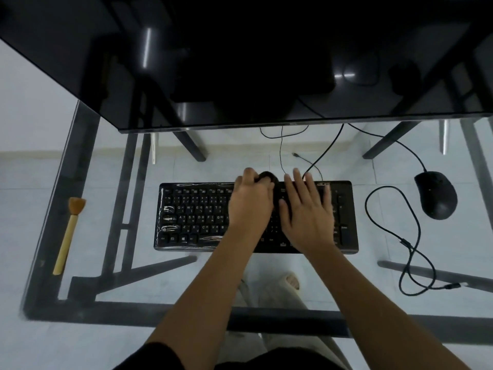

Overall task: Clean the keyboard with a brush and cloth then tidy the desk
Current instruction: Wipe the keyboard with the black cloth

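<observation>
A black keyboard (197,214) lies in the middle of the glass desk (106,166). My left hand (250,201) is bunched over a dark cloth (269,177) at the keyboard's top edge, near its middle. My right hand (306,209) lies flat with fingers spread on the right half of the keys, and the dark cloth seems to run under it. A brush (68,233) with a pale wooden handle and brown bristles rests at the desk's left edge, far from both hands.
A black mouse (436,194) sits at the right, its cable (410,249) looping toward the front edge. A large dark monitor (240,62) overhangs the back. Thin cables (282,145) trail behind the keyboard. My sandalled foot (289,284) shows through the glass.
</observation>
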